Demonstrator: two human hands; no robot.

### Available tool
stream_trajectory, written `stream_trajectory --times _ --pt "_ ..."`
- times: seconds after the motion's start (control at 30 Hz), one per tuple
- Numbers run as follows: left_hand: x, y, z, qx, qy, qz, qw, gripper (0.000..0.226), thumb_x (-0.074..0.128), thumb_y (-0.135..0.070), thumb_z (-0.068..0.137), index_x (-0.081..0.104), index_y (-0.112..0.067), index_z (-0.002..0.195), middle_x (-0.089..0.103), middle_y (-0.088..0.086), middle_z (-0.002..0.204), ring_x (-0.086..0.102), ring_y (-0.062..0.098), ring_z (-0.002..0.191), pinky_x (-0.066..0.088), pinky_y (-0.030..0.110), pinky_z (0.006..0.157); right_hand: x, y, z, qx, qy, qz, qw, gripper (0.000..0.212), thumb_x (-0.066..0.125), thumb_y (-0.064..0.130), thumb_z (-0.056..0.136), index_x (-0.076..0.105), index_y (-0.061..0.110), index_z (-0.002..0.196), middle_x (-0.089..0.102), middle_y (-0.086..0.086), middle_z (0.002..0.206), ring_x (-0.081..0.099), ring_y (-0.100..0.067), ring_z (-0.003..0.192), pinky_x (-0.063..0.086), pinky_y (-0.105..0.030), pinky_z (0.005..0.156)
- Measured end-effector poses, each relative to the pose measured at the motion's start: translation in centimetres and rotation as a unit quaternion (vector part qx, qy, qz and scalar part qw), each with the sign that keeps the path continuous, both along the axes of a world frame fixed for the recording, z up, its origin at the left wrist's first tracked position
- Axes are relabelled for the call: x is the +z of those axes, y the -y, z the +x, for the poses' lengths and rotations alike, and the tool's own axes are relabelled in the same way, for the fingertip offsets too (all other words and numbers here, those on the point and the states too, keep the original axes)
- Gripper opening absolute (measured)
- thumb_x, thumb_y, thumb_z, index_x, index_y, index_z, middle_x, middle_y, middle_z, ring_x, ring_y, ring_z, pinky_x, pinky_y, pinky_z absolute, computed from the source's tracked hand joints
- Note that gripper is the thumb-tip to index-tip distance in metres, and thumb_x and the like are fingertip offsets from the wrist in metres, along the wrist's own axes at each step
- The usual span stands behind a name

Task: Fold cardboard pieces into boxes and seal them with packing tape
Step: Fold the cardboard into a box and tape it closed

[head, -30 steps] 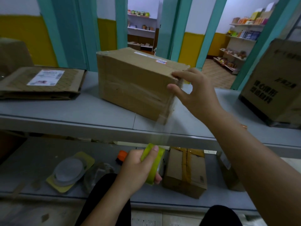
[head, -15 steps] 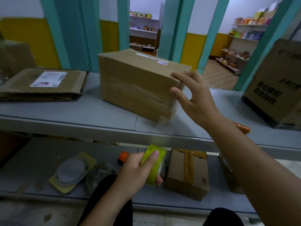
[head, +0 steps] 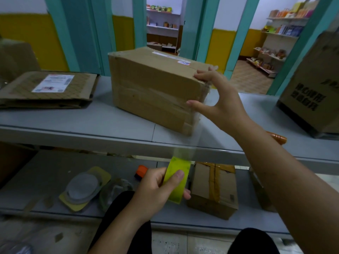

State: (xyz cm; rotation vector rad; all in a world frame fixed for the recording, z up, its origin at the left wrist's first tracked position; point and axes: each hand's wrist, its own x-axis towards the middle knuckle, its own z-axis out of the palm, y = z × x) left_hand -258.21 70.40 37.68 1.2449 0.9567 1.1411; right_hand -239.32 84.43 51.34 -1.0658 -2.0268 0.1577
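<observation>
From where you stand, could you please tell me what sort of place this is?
Probably a packing counter beside a small shop: white shelves stocked with goods show through the doorways, a taped brown cardboard box sits on the grey counter, and the left hand grips a yellow-green roll of packing tape.

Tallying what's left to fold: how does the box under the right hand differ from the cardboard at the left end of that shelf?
The box stands folded into full shape; the cardboard piece lies flat. The right hand presses the box; no hand touches the cardboard piece. The cardboard piece bears a large white label, the box a narrow strip. Both are brown, on the upper shelf.
</observation>
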Motion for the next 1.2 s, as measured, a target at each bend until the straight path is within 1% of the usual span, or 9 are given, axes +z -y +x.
stream_trajectory --times 0.1,0.27,0.47,0.63,0.73,0.83,1.0,1.1,1.2 --pt "-0.3 0.4 -0.1 -0.028 0.013 0.018 0.999 0.044 0.062 -0.045 0.096 0.068 -0.001 0.096 0.079 0.017 0.083 0.077 0.028 0.08 0.059 0.031 0.075 -0.1 -0.6 0.4 0.02 0.012 0.032 0.999 0.065 0.084 0.047 0.08 0.057 0.025 0.136 0.056 0.006 0.141 0.05 -0.017 0.133 0.044 -0.045 0.111" --pt "-0.6 0.5 0.1 -0.024 0.02 0.028 0.999 0.043 0.064 -0.043 0.094 0.066 0.0 0.099 0.077 0.019 0.081 0.074 0.029 0.075 0.058 0.033 0.076 0.0 -1.1 1.2 0.034 0.027 0.011 0.999 0.079 0.083 0.06 0.074 0.053 0.028 0.14 0.052 0.008 0.145 0.047 -0.016 0.134 0.04 -0.029 0.104" --pt "-0.3 0.6 0.3 -0.007 0.011 0.02 1.0 0.036 0.064 -0.039 0.098 0.067 -0.003 0.098 0.076 0.018 0.079 0.073 0.028 0.072 0.058 0.033 0.074 -0.6 -1.0 0.8 0.021 0.026 0.017 0.999 0.079 0.085 0.048 0.078 0.047 0.03 0.145 0.046 0.008 0.15 0.042 -0.017 0.137 0.044 -0.046 0.109" --pt "0.8 1.2 0.3 -0.004 -0.002 0.011 1.0 0.027 0.064 -0.036 0.098 0.069 -0.01 0.096 0.077 0.017 0.081 0.074 0.027 0.072 0.059 0.033 0.072 -0.5 -0.7 0.8 0.016 0.005 0.036 0.999 0.076 0.085 0.048 0.078 0.054 0.027 0.144 0.052 0.007 0.146 0.045 -0.019 0.136 0.047 -0.048 0.107" --pt "1.8 1.9 0.2 -0.004 0.011 0.006 1.0 0.023 0.066 -0.042 0.094 0.072 -0.021 0.087 0.077 0.018 0.079 0.074 0.027 0.068 0.06 0.033 0.069 0.4 -0.5 0.7 0.014 0.003 0.057 0.998 0.074 0.089 0.047 0.075 0.061 0.026 0.14 0.059 0.008 0.137 0.048 -0.019 0.129 0.047 -0.04 0.104" --pt "2.6 2.7 0.0 -0.005 0.015 0.011 1.0 0.023 0.067 -0.039 0.097 0.073 -0.023 0.083 0.076 0.018 0.077 0.073 0.026 0.066 0.058 0.03 0.065 1.1 0.2 0.4 0.012 0.01 0.058 0.998 0.072 0.09 0.044 0.074 0.064 0.025 0.138 0.061 0.007 0.133 0.048 -0.02 0.126 0.044 -0.03 0.1" --pt "4.3 4.0 -0.4 0.013 0.007 0.043 0.999 0.017 0.067 -0.04 0.096 0.075 -0.029 0.085 0.077 0.016 0.075 0.074 0.024 0.066 0.057 0.027 0.065 3.1 1.6 -0.1 0.022 -0.046 0.07 0.996 0.066 0.087 0.051 0.076 0.067 0.026 0.133 0.064 0.006 0.123 0.057 -0.018 0.12 0.056 -0.045 0.096" --pt "5.7 5.2 -0.9 0.012 0.016 0.048 0.999 0.02 0.068 -0.049 0.088 0.075 -0.03 0.086 0.076 0.015 0.073 0.075 0.026 0.064 0.058 0.027 0.062 4.9 3.5 -0.3 0.023 -0.089 0.06 0.994 0.061 0.089 0.048 0.075 0.071 0.023 0.127 0.07 0.006 0.118 0.063 -0.01 0.115 0.059 -0.041 0.092" --pt "6.8 6.9 -1.7 0.011 0.013 0.051 0.999 0.025 0.069 -0.052 0.083 0.076 -0.029 0.08 0.075 0.015 0.067 0.074 0.024 0.059 0.057 0.024 0.058 5.9 5.7 0.0 0.048 -0.136 0.049 0.988 0.054 0.09 0.04 0.077 0.074 0.015 0.122 0.076 0.002 0.114 0.07 -0.014 0.109 0.059 -0.044 0.092"
